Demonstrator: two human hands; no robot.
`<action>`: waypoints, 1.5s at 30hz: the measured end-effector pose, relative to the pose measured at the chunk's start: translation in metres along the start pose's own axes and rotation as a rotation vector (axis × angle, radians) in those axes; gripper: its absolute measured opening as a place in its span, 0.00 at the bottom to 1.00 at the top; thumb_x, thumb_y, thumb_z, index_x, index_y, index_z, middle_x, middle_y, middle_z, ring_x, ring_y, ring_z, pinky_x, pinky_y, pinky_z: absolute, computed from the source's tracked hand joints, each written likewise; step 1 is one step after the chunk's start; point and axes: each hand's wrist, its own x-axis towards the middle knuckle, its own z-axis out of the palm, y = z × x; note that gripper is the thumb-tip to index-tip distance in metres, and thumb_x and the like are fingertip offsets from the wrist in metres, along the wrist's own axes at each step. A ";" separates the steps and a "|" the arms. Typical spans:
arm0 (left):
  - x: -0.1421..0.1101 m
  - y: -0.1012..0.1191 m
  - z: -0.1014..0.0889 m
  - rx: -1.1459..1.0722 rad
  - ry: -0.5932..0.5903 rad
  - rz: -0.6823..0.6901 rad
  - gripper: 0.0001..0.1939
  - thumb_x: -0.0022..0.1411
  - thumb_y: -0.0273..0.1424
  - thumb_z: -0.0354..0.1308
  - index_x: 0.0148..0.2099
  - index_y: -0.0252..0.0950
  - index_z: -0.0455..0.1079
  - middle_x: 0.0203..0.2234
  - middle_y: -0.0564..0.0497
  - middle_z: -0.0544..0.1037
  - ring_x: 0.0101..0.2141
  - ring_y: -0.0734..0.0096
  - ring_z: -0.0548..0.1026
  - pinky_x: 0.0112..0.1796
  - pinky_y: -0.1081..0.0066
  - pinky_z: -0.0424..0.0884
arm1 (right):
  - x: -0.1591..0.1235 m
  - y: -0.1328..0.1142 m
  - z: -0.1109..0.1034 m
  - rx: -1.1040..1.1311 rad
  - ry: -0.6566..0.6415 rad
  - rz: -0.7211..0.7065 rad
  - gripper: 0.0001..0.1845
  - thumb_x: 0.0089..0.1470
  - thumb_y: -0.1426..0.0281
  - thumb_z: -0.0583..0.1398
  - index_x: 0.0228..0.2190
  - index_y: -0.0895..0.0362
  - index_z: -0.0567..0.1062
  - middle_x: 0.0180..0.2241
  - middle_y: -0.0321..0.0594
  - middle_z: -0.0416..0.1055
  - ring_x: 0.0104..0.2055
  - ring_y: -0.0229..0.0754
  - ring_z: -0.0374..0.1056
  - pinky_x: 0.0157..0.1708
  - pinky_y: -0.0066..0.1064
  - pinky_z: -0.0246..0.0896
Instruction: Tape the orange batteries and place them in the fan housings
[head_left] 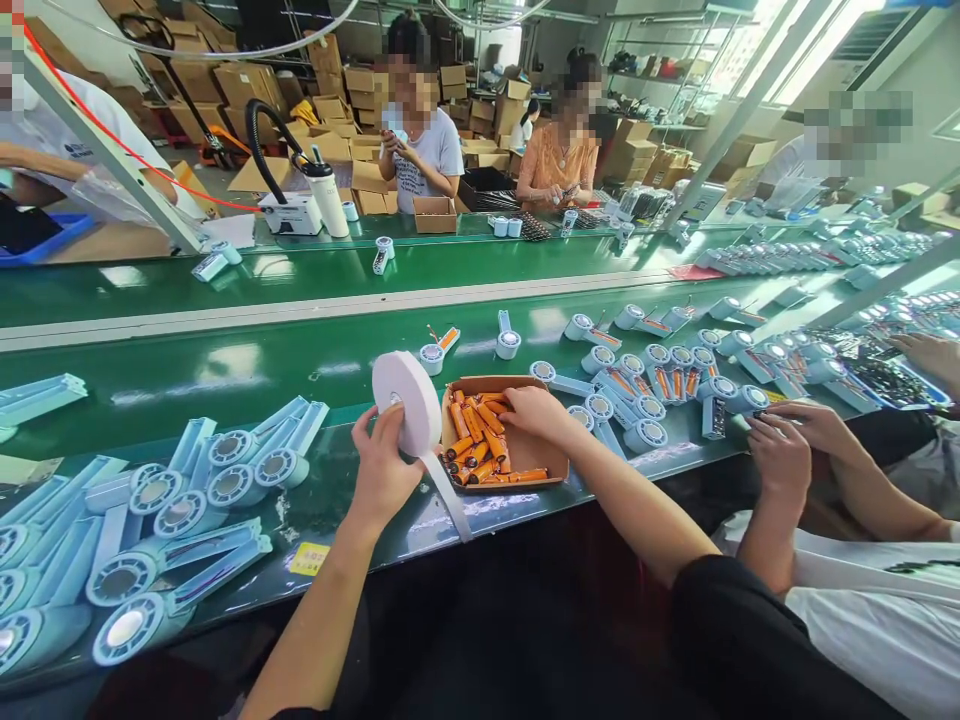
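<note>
My left hand (384, 465) is closed around a roll of white tape (409, 400), held upright above the bench edge. A loose strip of the tape (448, 495) hangs from it to the bench's front edge. My right hand (544, 415) dips into a small cardboard box (551, 463) of orange cylindrical batteries (480, 435). Its fingers are bent together among the batteries, and whether one is gripped is hidden. Just behind the box lies a light-blue fan housing (433, 358) with an orange battery in its open handle.
Light-blue fan housings (180, 510) lie piled on the left; more (645, 400) crowd the right. A co-worker's hands (787, 450) handle a part close on my right. Behind the green conveyor (330, 350), people sit among cardboard boxes (255, 85). A yellow label (308, 559) marks the bench edge.
</note>
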 end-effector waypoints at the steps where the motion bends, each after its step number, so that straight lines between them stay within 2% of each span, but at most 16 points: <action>1: -0.001 0.004 0.002 -0.006 -0.016 0.003 0.32 0.59 0.34 0.71 0.62 0.43 0.64 0.57 0.42 0.77 0.64 0.43 0.65 0.65 0.43 0.64 | 0.006 0.004 0.003 0.010 -0.002 0.014 0.09 0.53 0.78 0.70 0.38 0.59 0.82 0.41 0.55 0.85 0.49 0.60 0.80 0.51 0.42 0.71; 4: -0.004 0.010 0.007 -0.011 -0.052 0.019 0.33 0.59 0.34 0.71 0.64 0.43 0.64 0.58 0.41 0.77 0.65 0.41 0.63 0.64 0.41 0.64 | 0.008 0.011 0.007 0.066 0.008 0.043 0.09 0.54 0.76 0.71 0.39 0.57 0.83 0.41 0.52 0.85 0.47 0.60 0.81 0.50 0.43 0.73; 6: -0.006 0.010 0.007 0.008 -0.070 0.042 0.34 0.57 0.33 0.71 0.64 0.43 0.66 0.58 0.41 0.77 0.64 0.39 0.64 0.64 0.41 0.65 | 0.000 0.017 0.004 0.129 0.014 0.050 0.10 0.58 0.72 0.69 0.43 0.55 0.84 0.43 0.48 0.86 0.47 0.56 0.82 0.48 0.41 0.75; 9: -0.009 0.010 0.003 0.063 -0.102 0.074 0.33 0.55 0.28 0.69 0.64 0.44 0.70 0.57 0.43 0.79 0.61 0.39 0.66 0.62 0.41 0.67 | -0.021 0.022 -0.008 0.469 0.056 0.052 0.16 0.61 0.63 0.67 0.49 0.54 0.85 0.45 0.45 0.86 0.46 0.53 0.83 0.47 0.41 0.78; 12: -0.011 0.016 -0.002 0.104 -0.150 0.135 0.32 0.57 0.25 0.64 0.64 0.44 0.72 0.55 0.44 0.80 0.59 0.41 0.67 0.58 0.46 0.69 | -0.044 0.018 -0.020 0.878 0.071 0.029 0.26 0.54 0.53 0.72 0.49 0.55 0.86 0.45 0.45 0.86 0.46 0.53 0.82 0.46 0.42 0.79; 14: -0.010 0.021 -0.005 0.120 -0.177 0.186 0.32 0.59 0.24 0.61 0.65 0.44 0.73 0.55 0.45 0.81 0.59 0.42 0.67 0.57 0.48 0.69 | -0.058 0.009 -0.027 0.975 0.055 0.022 0.29 0.50 0.51 0.74 0.48 0.55 0.87 0.43 0.44 0.86 0.44 0.51 0.82 0.45 0.41 0.79; 21: -0.007 0.036 -0.010 0.163 -0.226 0.290 0.33 0.60 0.21 0.59 0.67 0.46 0.73 0.56 0.48 0.81 0.58 0.44 0.67 0.58 0.49 0.66 | -0.078 -0.014 -0.035 0.931 0.119 0.010 0.25 0.50 0.56 0.74 0.48 0.53 0.87 0.49 0.42 0.85 0.51 0.55 0.81 0.55 0.49 0.77; 26: -0.002 0.039 -0.015 0.181 -0.291 0.335 0.32 0.64 0.21 0.58 0.67 0.50 0.73 0.58 0.50 0.81 0.56 0.45 0.68 0.57 0.48 0.64 | -0.075 -0.009 -0.044 0.836 -0.001 0.029 0.22 0.51 0.60 0.72 0.48 0.53 0.87 0.45 0.41 0.86 0.49 0.54 0.82 0.54 0.48 0.78; 28: 0.003 0.039 -0.019 0.184 -0.294 0.382 0.31 0.66 0.22 0.57 0.68 0.52 0.72 0.58 0.52 0.82 0.55 0.47 0.69 0.58 0.47 0.63 | -0.070 -0.007 -0.047 0.859 -0.048 0.031 0.21 0.50 0.63 0.73 0.46 0.53 0.87 0.43 0.40 0.86 0.47 0.52 0.82 0.53 0.46 0.78; 30: 0.007 0.041 -0.022 0.198 -0.274 0.413 0.32 0.68 0.22 0.56 0.69 0.53 0.71 0.58 0.54 0.82 0.53 0.49 0.69 0.59 0.47 0.61 | -0.067 -0.010 -0.044 0.949 -0.027 0.034 0.22 0.47 0.65 0.75 0.46 0.54 0.87 0.41 0.39 0.86 0.45 0.50 0.82 0.51 0.43 0.79; 32: 0.008 0.046 -0.021 0.229 -0.221 0.390 0.32 0.68 0.23 0.57 0.69 0.53 0.70 0.58 0.53 0.82 0.52 0.50 0.69 0.58 0.47 0.60 | -0.065 -0.018 -0.030 1.109 0.111 0.043 0.24 0.43 0.65 0.77 0.45 0.54 0.86 0.39 0.38 0.86 0.44 0.49 0.82 0.49 0.41 0.80; 36: -0.010 0.074 -0.002 0.256 -0.092 0.284 0.28 0.68 0.34 0.64 0.68 0.42 0.73 0.55 0.45 0.83 0.49 0.49 0.68 0.52 0.48 0.59 | -0.067 -0.036 0.017 1.547 0.676 0.096 0.23 0.46 0.59 0.78 0.43 0.52 0.82 0.47 0.40 0.85 0.51 0.47 0.82 0.51 0.38 0.80; 38: -0.024 0.093 0.011 0.229 -0.080 0.254 0.29 0.66 0.41 0.67 0.67 0.39 0.74 0.52 0.43 0.83 0.47 0.49 0.68 0.50 0.50 0.59 | -0.067 -0.032 0.029 1.691 0.812 0.142 0.23 0.47 0.58 0.78 0.41 0.52 0.80 0.48 0.41 0.85 0.50 0.47 0.82 0.50 0.37 0.81; 41: -0.032 0.112 0.019 0.201 -0.075 0.221 0.30 0.65 0.48 0.69 0.64 0.41 0.77 0.47 0.44 0.84 0.46 0.51 0.69 0.49 0.52 0.59 | -0.066 0.000 0.016 1.741 0.812 0.152 0.21 0.45 0.62 0.79 0.39 0.54 0.80 0.44 0.42 0.86 0.46 0.47 0.83 0.46 0.36 0.82; 43: -0.020 0.112 0.018 0.205 -0.082 0.224 0.31 0.64 0.50 0.69 0.64 0.42 0.77 0.47 0.45 0.84 0.47 0.51 0.69 0.49 0.52 0.59 | -0.066 0.026 -0.006 1.730 0.929 0.130 0.18 0.47 0.64 0.78 0.38 0.53 0.81 0.43 0.40 0.86 0.48 0.46 0.83 0.47 0.34 0.82; 45: 0.002 0.105 0.016 0.216 -0.119 0.263 0.32 0.63 0.52 0.69 0.63 0.42 0.77 0.48 0.45 0.84 0.48 0.50 0.70 0.51 0.51 0.59 | -0.067 0.045 -0.025 1.720 1.080 0.126 0.17 0.50 0.63 0.77 0.38 0.53 0.81 0.44 0.40 0.85 0.51 0.45 0.82 0.50 0.33 0.81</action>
